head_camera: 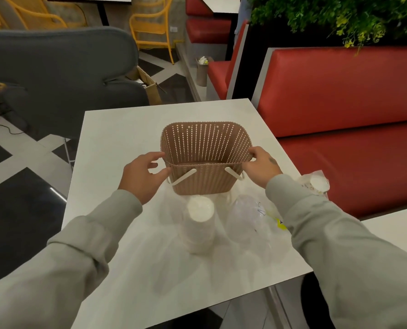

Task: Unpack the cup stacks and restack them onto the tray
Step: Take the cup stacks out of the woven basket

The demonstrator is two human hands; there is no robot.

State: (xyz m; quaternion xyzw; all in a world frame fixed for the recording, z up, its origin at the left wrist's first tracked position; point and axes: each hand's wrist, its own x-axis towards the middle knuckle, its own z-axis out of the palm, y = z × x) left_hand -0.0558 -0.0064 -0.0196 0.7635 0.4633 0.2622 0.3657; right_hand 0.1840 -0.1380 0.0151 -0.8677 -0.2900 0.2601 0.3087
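A brown perforated basket (204, 182) with cream handles stands in the middle of the white table (117, 143). My left hand (144, 174) holds its left side, thumb and index finger on the rim. At the right rim my right hand (261, 166) grips it with the fingers curled over the edge. In front of the basket a stack of white cups (200, 224) lies wrapped in clear plastic. To its right is a wrapped stack of clear cups (247, 217). Another wrapped cup stack (316, 184) lies at the table's right edge, partly behind my right sleeve.
A red padded bench (340, 91) runs along the table's right side, with a planter of green leaves (340, 15) above it. A grey chair (55, 74) stands at the far left corner. Loose clear wrapping covers the near half of the table.
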